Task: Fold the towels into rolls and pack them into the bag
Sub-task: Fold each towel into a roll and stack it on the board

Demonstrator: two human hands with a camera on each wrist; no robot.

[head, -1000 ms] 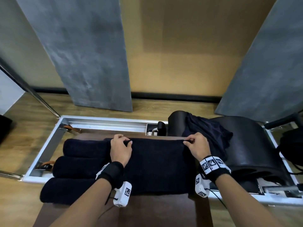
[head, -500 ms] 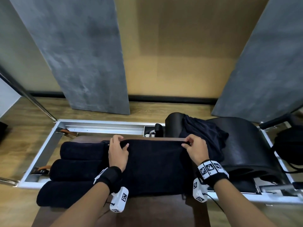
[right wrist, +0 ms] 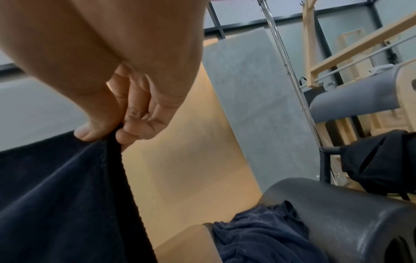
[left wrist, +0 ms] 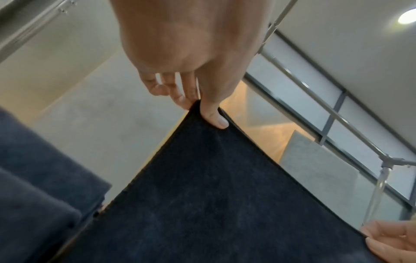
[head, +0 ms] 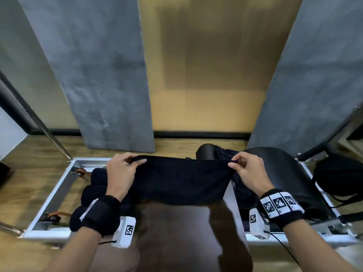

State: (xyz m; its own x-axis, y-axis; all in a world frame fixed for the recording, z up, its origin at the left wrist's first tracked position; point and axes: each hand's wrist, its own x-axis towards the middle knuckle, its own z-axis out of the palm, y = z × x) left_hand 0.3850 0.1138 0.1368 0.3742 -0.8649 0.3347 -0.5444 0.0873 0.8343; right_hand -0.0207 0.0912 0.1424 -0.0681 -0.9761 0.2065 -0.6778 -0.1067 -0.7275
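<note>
A dark navy towel [head: 182, 181] hangs stretched between my two hands above the brown table [head: 176, 232]. My left hand [head: 125, 163] pinches its top left corner [left wrist: 202, 110] between thumb and fingers. At the top right corner [right wrist: 108, 140] my right hand [head: 241, 163] pinches the cloth the same way. The towel's lower edge hangs just above the table. Three rolled dark towels [head: 92, 193] lie side by side to the left, partly hidden behind my left wrist. A black bag [head: 337, 179] sits at the far right.
A black arc barrel [head: 284, 173] stands right of the towel with crumpled dark cloth [right wrist: 258, 234] draped on its left end. A silver metal frame [head: 57, 195] borders the table on the wooden floor. Grey wall panels and a slanting metal pole [head: 39, 124] stand behind.
Both hands have lifted the towel's far edge off the table, so the towel now hangs in the air instead of lying flat. The camera view tilted slightly.
</note>
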